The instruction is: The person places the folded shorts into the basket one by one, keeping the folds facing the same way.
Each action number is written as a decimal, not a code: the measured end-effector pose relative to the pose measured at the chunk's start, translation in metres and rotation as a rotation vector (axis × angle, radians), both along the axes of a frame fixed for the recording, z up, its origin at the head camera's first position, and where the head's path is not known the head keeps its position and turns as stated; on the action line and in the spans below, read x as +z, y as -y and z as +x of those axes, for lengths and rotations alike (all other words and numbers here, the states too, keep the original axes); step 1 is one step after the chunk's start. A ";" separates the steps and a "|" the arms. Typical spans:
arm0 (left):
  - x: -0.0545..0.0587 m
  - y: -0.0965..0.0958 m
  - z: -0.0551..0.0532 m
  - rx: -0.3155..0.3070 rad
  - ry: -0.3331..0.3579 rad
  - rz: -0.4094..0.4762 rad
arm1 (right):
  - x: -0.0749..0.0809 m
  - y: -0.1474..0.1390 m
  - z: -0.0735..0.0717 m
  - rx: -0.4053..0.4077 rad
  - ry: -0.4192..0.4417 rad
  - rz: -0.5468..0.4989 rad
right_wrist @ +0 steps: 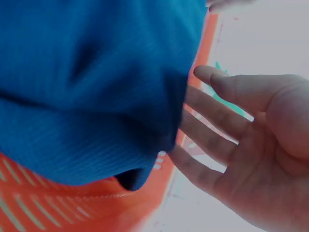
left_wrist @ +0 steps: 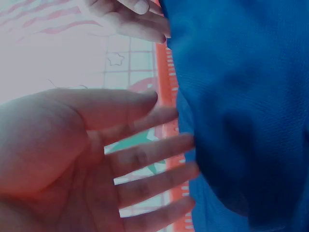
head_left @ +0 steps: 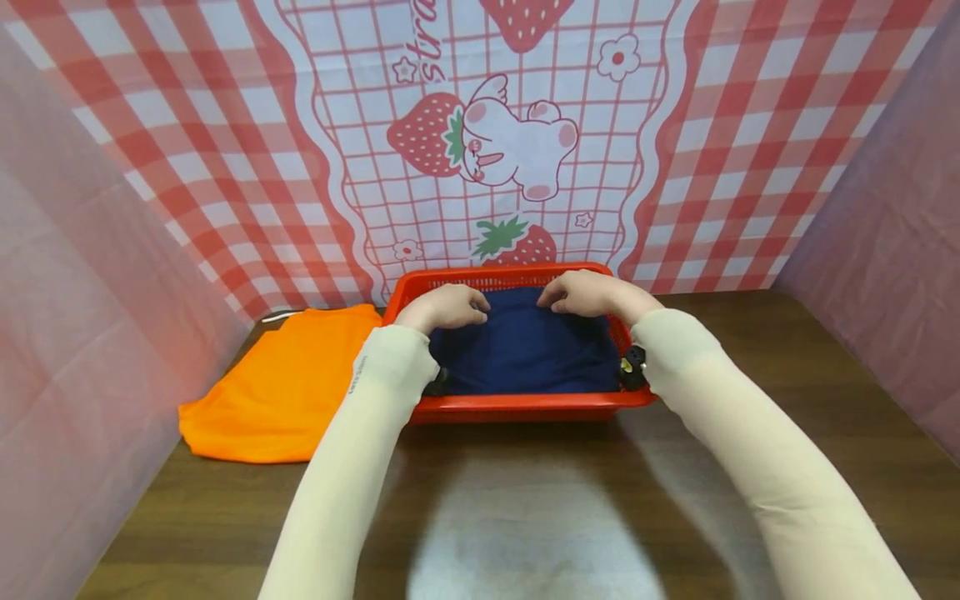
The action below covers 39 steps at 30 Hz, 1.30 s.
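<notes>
Dark blue folded cloth lies spread inside a red plastic basket; in the wrist views it looks brighter blue. My left hand is over the basket's left side, its fingers loosely extended. In the left wrist view those fingers reach the cloth's edge; whether they press it I cannot tell. Above the right side of the cloth is my right hand. Its fingers are spread in the right wrist view, with some tips at or behind the cloth's edge. Neither hand grips anything visible.
An orange garment lies flat on the brown wooden table, left of the basket. Behind the basket hangs a red checked strawberry-print cloth. Pink fabric walls close off both sides.
</notes>
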<state>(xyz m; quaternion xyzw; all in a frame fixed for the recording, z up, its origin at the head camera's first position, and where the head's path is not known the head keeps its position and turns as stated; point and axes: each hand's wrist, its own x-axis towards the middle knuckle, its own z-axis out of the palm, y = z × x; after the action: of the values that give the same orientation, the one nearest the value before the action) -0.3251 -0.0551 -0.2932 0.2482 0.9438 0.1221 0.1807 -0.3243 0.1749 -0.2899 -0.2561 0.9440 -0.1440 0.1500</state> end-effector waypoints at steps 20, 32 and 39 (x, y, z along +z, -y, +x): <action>0.002 -0.007 0.010 -0.113 0.177 -0.198 | 0.007 0.008 0.006 0.118 0.196 0.182; -0.001 0.015 0.017 -0.134 0.271 -0.185 | 0.009 -0.015 0.015 0.111 0.200 0.107; -0.001 0.015 0.022 -0.126 0.282 -0.204 | 0.008 -0.013 0.020 0.112 0.269 0.181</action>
<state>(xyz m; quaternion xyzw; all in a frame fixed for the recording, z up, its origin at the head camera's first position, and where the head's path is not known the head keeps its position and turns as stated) -0.3034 -0.0702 -0.2940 0.2679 0.8991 0.0477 0.3428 -0.3044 0.1880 -0.2815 -0.2722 0.9088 -0.0830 0.3051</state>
